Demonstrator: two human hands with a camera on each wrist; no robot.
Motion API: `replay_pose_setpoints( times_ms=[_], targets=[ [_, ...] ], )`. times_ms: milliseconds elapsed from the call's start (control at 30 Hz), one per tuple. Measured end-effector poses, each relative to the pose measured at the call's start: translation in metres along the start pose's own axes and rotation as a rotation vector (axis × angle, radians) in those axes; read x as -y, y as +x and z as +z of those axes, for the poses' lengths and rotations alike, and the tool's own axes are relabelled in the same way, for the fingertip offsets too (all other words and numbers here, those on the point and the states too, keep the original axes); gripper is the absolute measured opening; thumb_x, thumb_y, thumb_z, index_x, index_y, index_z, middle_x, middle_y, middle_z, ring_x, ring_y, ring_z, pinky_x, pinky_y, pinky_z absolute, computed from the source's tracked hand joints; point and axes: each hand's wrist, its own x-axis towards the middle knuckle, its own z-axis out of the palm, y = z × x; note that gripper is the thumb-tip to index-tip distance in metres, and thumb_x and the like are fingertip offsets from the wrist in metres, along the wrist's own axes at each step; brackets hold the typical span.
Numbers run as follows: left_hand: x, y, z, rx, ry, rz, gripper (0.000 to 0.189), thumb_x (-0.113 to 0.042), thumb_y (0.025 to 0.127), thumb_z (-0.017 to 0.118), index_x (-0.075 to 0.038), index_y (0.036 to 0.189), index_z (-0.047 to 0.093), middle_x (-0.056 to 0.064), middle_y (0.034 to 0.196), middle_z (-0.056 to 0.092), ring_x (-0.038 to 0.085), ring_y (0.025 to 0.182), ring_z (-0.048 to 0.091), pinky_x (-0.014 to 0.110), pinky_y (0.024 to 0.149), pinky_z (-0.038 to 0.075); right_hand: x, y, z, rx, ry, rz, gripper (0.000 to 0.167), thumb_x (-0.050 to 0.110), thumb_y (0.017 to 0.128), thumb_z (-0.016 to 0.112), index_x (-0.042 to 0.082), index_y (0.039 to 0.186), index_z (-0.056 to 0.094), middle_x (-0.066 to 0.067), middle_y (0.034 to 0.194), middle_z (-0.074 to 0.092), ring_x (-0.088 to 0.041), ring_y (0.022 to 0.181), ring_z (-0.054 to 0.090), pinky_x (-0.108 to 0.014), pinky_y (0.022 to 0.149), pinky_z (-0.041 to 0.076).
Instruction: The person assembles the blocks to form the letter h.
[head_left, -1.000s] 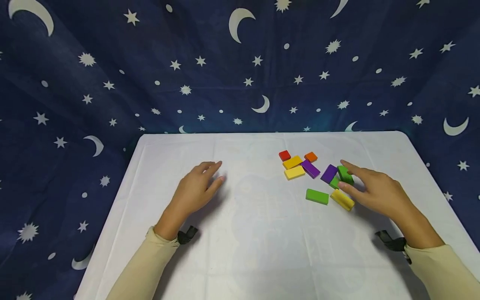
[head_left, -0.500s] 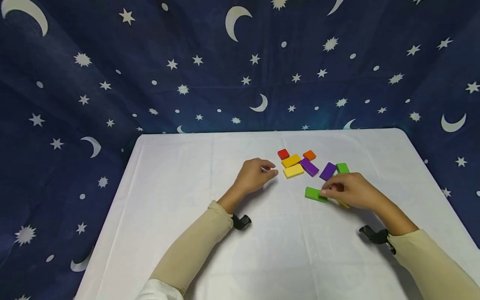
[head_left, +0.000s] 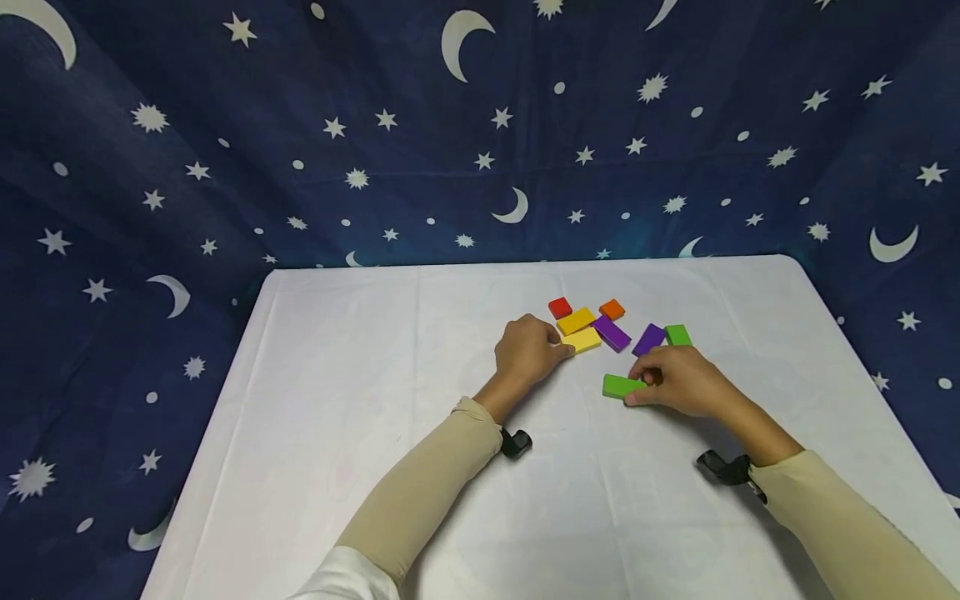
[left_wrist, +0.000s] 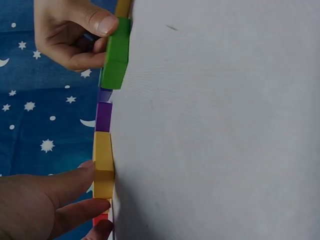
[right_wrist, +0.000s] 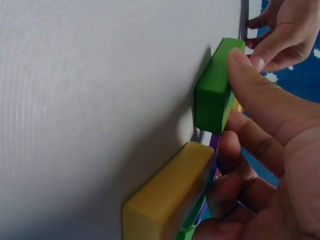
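My left hand (head_left: 528, 350) pinches the left end of a pale yellow block (head_left: 583, 341), its thumb at the near edge. In the left wrist view, the thumb and a finger meet that yellow block (left_wrist: 104, 165) at its side and end. To the right, my right hand (head_left: 682, 383) has thumb and finger at the right end of a green block (head_left: 618, 387), which lies flat on the cloth. The right wrist view shows the thumb over the edge of this green block (right_wrist: 215, 85). Close by is another yellow block (right_wrist: 165, 190), hidden under the hand in the head view.
Behind the hands lie a red block (head_left: 560, 307), a deeper yellow block (head_left: 576, 321), an orange block (head_left: 612, 309), two purple blocks (head_left: 612, 333) and another green block (head_left: 678, 335). A white cloth (head_left: 360, 375) covers the table; a starry blue curtain (head_left: 420, 150) hangs behind.
My left hand has moved right from the bare cloth to the pale yellow block. My right hand has come left and nearer, from above the right-hand blocks to the front green block, fingers closing.
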Motion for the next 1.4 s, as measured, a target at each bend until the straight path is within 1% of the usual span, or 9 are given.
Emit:
replay_pose_setpoints(
  times_ms=[233,500,600,733,1033,1133,1200,1300,1400],
  targets=[
    [0.001,0.001,0.001,0.002,0.03,0.073,0.022,-0.039,0.084,0.084,-0.021,0.094,0.077,-0.004,0.093,0.069,0.014,0.086,0.062,0.029,0.065,0.049,0.01,0.0,0.003,-0.005,0.017,0.021,0.033,0.037,0.072,0.093,0.018,0.091,0.074,0.007,0.079,0.063,-0.013,0.076,0.053,-0.031,0.069,0.045],
    [0.012,0.004,0.003,0.05,-0.185,0.126,0.025,-0.024,0.083,0.086,-0.013,0.101,0.072,-0.006,0.076,0.067,0.007,0.07,0.057,0.021,0.063,0.043,0.015,0.001,0.004,0.029,0.099,0.04,0.036,0.033,0.072,0.093,0.015,0.095,0.072,0.006,0.076,0.058,-0.014,0.074,0.051,-0.027,0.067,0.041],
    [0.018,0.002,-0.001,0.107,-0.308,0.088,0.029,-0.024,0.084,0.085,-0.011,0.109,0.077,-0.005,0.077,0.069,0.006,0.073,0.058,0.019,0.071,0.045,0.016,0.001,0.004,0.056,0.137,0.053,0.033,0.034,0.076,0.091,0.014,0.098,0.076,0.005,0.075,0.056,-0.014,0.074,0.049,-0.027,0.064,0.038],
    [0.028,-0.004,-0.011,0.207,-0.506,-0.025,0.028,-0.023,0.084,0.084,-0.012,0.109,0.079,-0.002,0.082,0.07,0.009,0.077,0.058,0.022,0.07,0.047,0.017,0.002,0.005,0.054,0.197,0.07,0.025,0.033,0.08,0.088,0.016,0.093,0.074,0.005,0.074,0.053,-0.014,0.072,0.049,-0.027,0.063,0.037],
    [0.067,-0.021,-0.036,0.445,-1.187,-0.281,0.021,0.003,0.092,0.07,0.001,0.112,0.064,0.016,0.108,0.063,0.019,0.083,0.071,0.031,0.083,0.061,0.033,0.017,0.013,0.058,0.448,0.159,0.031,0.032,0.087,0.082,0.01,0.097,0.064,-0.003,0.087,0.055,-0.02,0.083,0.052,-0.028,0.066,0.044],
    [0.083,-0.03,-0.047,0.459,-1.293,-0.311,0.018,0.007,0.091,0.067,0.001,0.107,0.059,0.019,0.112,0.058,0.021,0.087,0.072,0.03,0.083,0.061,0.045,0.027,0.018,0.078,0.527,0.188,0.036,0.032,0.089,0.08,0.008,0.091,0.054,-0.004,0.086,0.048,-0.02,0.083,0.047,-0.029,0.066,0.04],
    [0.093,-0.038,-0.054,0.467,-1.334,-0.315,0.02,0.01,0.092,0.065,0.001,0.107,0.055,0.02,0.114,0.057,0.023,0.09,0.073,0.03,0.084,0.061,0.053,0.035,0.022,0.11,0.622,0.2,0.037,0.03,0.091,0.078,0.004,0.095,0.051,-0.004,0.086,0.046,-0.019,0.083,0.053,-0.026,0.067,0.047],
    [0.107,-0.05,-0.063,0.488,-1.38,-0.313,0.034,0.012,0.092,0.062,0.0,0.121,0.05,0.021,0.117,0.058,0.025,0.093,0.074,0.032,0.086,0.06,0.067,0.048,0.027,0.136,0.766,0.224,0.043,0.028,0.093,0.076,0.001,0.118,0.053,-0.006,0.088,0.052,-0.018,0.084,0.061,-0.027,0.074,0.059],
    [0.12,-0.062,-0.07,0.525,-1.386,-0.289,0.062,0.015,0.093,0.06,-0.01,0.146,0.041,0.019,0.12,0.061,0.026,0.096,0.074,0.035,0.091,0.059,0.079,0.06,0.032,0.135,0.876,0.232,0.06,0.025,0.094,0.075,0.008,0.144,0.046,-0.01,0.091,0.062,-0.023,0.084,0.068,-0.033,0.076,0.062]
  ],
)
